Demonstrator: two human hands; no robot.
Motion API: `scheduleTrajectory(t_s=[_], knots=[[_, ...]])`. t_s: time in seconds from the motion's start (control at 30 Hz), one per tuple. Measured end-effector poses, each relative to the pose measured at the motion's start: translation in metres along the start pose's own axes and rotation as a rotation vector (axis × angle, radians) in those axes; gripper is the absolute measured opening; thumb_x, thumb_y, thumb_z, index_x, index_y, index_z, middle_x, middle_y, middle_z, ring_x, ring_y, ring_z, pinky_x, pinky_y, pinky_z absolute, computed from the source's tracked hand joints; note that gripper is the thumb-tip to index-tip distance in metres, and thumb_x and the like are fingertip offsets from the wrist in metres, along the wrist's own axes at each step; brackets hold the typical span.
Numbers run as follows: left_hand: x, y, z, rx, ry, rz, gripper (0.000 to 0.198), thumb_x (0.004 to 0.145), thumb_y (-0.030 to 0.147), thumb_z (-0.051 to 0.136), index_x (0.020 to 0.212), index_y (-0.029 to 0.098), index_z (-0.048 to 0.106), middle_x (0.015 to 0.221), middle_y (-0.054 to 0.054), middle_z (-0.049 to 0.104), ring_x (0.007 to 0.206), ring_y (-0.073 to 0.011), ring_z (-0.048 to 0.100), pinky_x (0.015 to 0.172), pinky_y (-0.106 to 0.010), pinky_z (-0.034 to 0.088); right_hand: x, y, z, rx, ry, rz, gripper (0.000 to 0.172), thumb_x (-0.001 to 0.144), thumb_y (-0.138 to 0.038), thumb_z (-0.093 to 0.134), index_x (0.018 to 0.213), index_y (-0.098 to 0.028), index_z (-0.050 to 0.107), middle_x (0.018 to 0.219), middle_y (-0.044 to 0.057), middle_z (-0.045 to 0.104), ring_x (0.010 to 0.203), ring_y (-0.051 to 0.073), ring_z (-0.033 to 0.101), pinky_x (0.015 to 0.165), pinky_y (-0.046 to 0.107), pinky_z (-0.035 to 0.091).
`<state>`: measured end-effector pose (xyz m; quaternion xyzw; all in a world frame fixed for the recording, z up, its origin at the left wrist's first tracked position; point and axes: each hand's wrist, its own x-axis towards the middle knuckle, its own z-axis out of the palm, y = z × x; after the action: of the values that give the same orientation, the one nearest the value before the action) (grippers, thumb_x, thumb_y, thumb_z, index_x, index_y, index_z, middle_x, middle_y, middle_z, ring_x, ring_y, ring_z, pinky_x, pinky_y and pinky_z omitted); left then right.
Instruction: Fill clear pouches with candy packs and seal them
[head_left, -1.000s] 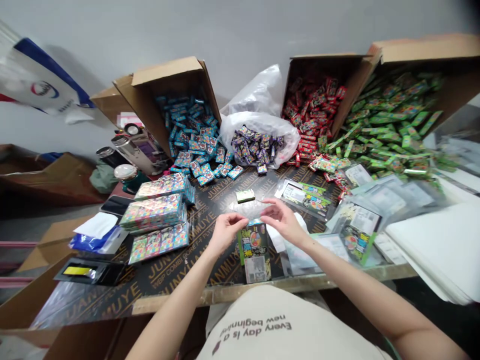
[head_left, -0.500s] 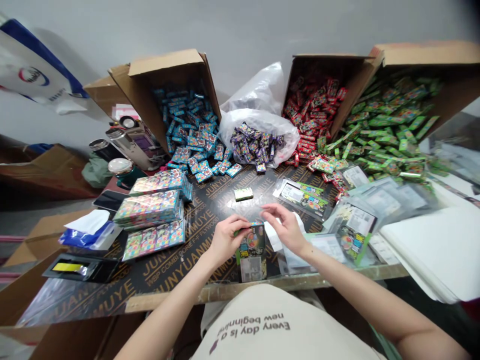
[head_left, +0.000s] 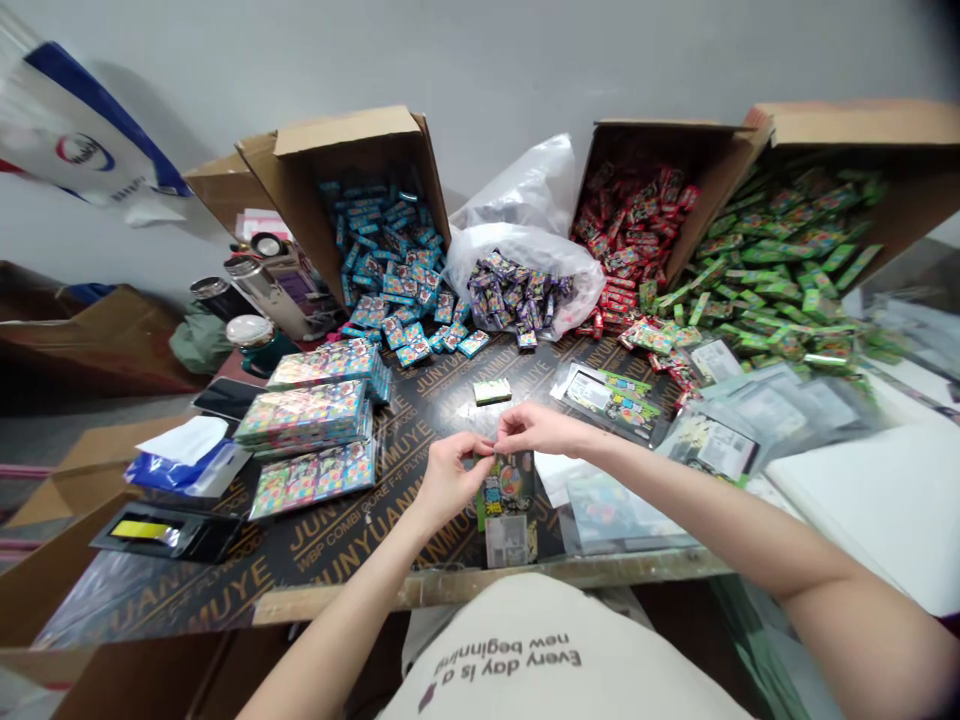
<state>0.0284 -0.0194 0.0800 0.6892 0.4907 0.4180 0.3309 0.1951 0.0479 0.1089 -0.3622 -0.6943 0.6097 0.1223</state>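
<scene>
A dark printed packet (head_left: 511,500) with green edging and a pale label lies at the table's front edge. My left hand (head_left: 456,475) pinches its upper left corner. My right hand (head_left: 536,430) is closed at the packet's top edge, its thumb and fingertips meeting those of my left; what exactly lies between them is too small to see. Just beyond my fingers rests a small green-and-white box (head_left: 492,391). Right of my hands lies another printed packet (head_left: 611,398) in clear plastic.
Cartons hold blue (head_left: 394,260), red (head_left: 637,225) and green (head_left: 795,250) small packs, spilling onto the table. A clear bag (head_left: 581,290) holds purple ones. Stacked colourful packets (head_left: 304,415) stand left; plastic sleeves (head_left: 626,510) and white sheets (head_left: 870,490) lie right. Bottles (head_left: 262,295) stand back left.
My right hand has moved left along the packet's top edge, and its loose fingers have closed beside my left fingertips. My left hand has kept its hold at the corner.
</scene>
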Motion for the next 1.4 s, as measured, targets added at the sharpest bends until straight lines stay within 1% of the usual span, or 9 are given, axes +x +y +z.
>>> scheduleTrajectory(t_s=[0.27,0.43,0.6,0.77,0.93,1.03,1.2,1.3,1.4], knots=[[0.001,0.003,0.010,0.069,0.125,-0.005,0.013,0.064,0.021,0.068,0.060,0.016,0.056,0.067,-0.003,0.063,0.066,-0.0146,0.058,0.064,-0.027,0.045,0.004,0.005,0.005,0.034,0.086,0.009,0.020,0.063,-0.028,0.064,0.059,-0.014,0.049,0.049,-0.006,0.046,0.048,0.006,0.040,0.047,0.020,0.028],[-0.015,-0.003,0.027,-0.259,0.164,-0.265,0.027,0.061,0.023,0.071,0.085,0.015,0.060,0.080,-0.003,0.064,0.072,-0.0159,0.060,0.066,-0.027,0.047,-0.005,0.020,0.017,0.386,0.277,0.038,0.032,0.061,-0.023,0.065,0.087,-0.019,0.046,0.051,-0.008,0.051,0.045,0.008,0.047,0.045,0.019,0.034],[-0.048,0.008,-0.009,-0.287,0.090,-0.277,0.022,0.076,0.028,0.058,0.094,0.015,0.062,0.088,-0.006,0.068,0.079,-0.0193,0.062,0.074,-0.031,0.049,-0.015,0.053,0.009,0.533,0.404,0.046,0.039,0.077,-0.033,0.051,0.113,-0.023,0.039,0.082,0.005,0.063,0.067,0.015,0.062,0.061,0.030,0.048],[-0.085,-0.035,-0.095,0.500,0.409,0.046,0.032,0.076,0.023,0.057,0.109,0.025,0.060,0.111,-0.004,0.062,0.101,-0.0229,0.057,0.096,-0.038,0.038,-0.019,0.097,-0.018,-0.079,0.677,-0.015,0.047,0.077,-0.041,0.052,0.118,-0.020,0.042,0.110,0.011,0.055,0.098,0.022,0.056,0.080,0.038,0.045],[-0.098,-0.129,-0.129,0.858,0.242,0.033,0.042,0.077,0.038,0.054,0.117,0.022,0.054,0.123,-0.010,0.054,0.120,-0.0329,0.041,0.098,-0.052,0.031,-0.039,0.126,-0.084,-0.960,0.768,0.230,0.069,0.072,-0.042,0.058,0.130,-0.016,0.034,0.137,0.019,0.029,0.128,0.034,0.021,0.098,0.049,0.023],[-0.102,-0.145,-0.136,0.908,0.192,0.045,0.044,0.080,0.043,0.048,0.117,0.019,0.052,0.126,-0.013,0.050,0.122,-0.0329,0.038,0.099,-0.053,0.028,-0.052,0.133,-0.115,-1.104,0.550,0.445,0.080,0.067,-0.044,0.062,0.133,-0.014,0.028,0.131,0.021,0.037,0.119,0.037,0.036,0.091,0.045,0.031],[-0.079,-0.110,-0.118,0.791,0.326,0.067,0.032,0.078,0.035,0.054,0.106,0.019,0.059,0.117,-0.011,0.058,0.110,-0.0269,0.052,0.100,-0.048,0.031,-0.057,0.137,-0.122,-1.137,0.412,0.451,0.051,0.064,-0.028,0.063,0.110,-0.010,0.053,0.101,0.018,0.061,0.092,0.029,0.058,0.076,0.032,0.041],[-0.054,-0.075,-0.084,0.519,0.331,0.024,0.029,0.075,0.034,0.058,0.101,0.020,0.061,0.113,-0.009,0.060,0.106,-0.0246,0.054,0.098,-0.045,0.035,-0.061,0.133,-0.117,-1.158,0.448,0.425,0.027,0.071,-0.019,0.054,0.096,-0.011,0.060,0.089,0.017,0.066,0.088,0.028,0.061,0.076,0.032,0.042],[-0.035,-0.043,-0.041,0.084,0.213,-0.228,0.033,0.074,0.040,0.059,0.099,0.019,0.063,0.109,-0.009,0.062,0.103,-0.0245,0.055,0.096,-0.046,0.036,-0.068,0.121,-0.109,-1.166,0.529,0.365,0.030,0.080,-0.013,0.039,0.101,-0.011,0.060,0.089,0.018,0.066,0.087,0.028,0.063,0.077,0.036,0.045]])
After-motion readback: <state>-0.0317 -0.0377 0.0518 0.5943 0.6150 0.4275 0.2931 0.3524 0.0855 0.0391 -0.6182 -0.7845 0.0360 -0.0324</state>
